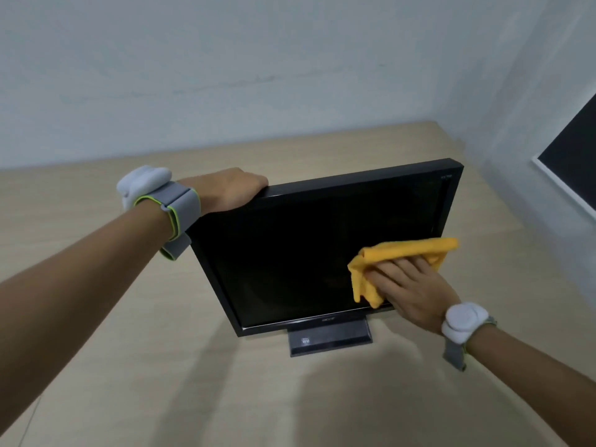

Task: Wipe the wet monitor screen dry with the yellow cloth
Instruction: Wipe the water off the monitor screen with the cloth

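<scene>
We judged the chief risk to be tipping: the monitor [322, 246] stood on a narrow stand [330, 338] on the wooden desk [96, 366], and a firm push from the cloth could rock it backward if the bracing hand slipped off. A second risk was missed moisture, since we could not make out any wetness on the dark screen, and the bunched cloth covered only a small patch at a time. The left hand [230, 188] was clamped over the top edge at the monitor's 11 o'clock corner. The right hand [409, 288] lay flat with fingers spread, pressing the yellow cloth [400, 254] against the screen at about 4 o'clock, near the right bezel; the cloth protruded beyond the fingertips toward 12 o'clock.
</scene>
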Available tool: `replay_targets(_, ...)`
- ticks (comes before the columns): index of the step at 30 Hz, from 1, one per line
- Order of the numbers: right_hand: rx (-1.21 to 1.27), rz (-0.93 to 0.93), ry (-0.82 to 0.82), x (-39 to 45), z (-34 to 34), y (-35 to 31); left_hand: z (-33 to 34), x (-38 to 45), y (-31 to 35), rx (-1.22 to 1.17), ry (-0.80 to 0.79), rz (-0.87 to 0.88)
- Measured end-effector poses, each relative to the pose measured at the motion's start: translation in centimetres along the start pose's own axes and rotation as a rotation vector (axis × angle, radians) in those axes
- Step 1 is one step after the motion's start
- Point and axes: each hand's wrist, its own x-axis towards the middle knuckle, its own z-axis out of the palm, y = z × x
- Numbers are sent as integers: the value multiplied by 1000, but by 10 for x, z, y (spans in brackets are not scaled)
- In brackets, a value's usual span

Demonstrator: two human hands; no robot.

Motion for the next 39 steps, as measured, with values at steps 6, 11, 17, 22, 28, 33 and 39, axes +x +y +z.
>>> replay_targets(6,100,69,251,96,-33,-19,-2,-3,4,67,-43,51)
replay_targets(11,130,175,394,164,-38,-80,-2,-2,4,54,-61,28)
replay_targets(17,142,64,409,191,-18,-131,-2,2,-2,74,-89,8)
replay_targets(22,133,43,305,178,4,-152,1,6,-4,91,-55,1)
replay_targets(28,99,-214,143,113,41,-169,3,4,0,87,-15,-4)
replay_targets(33,193,-297,-125,37,65,-152,3,0,1,24,4,33)
replay_targets(39,-18,-226,-88,-26,58,-63,2,1,-2,71,6,57)
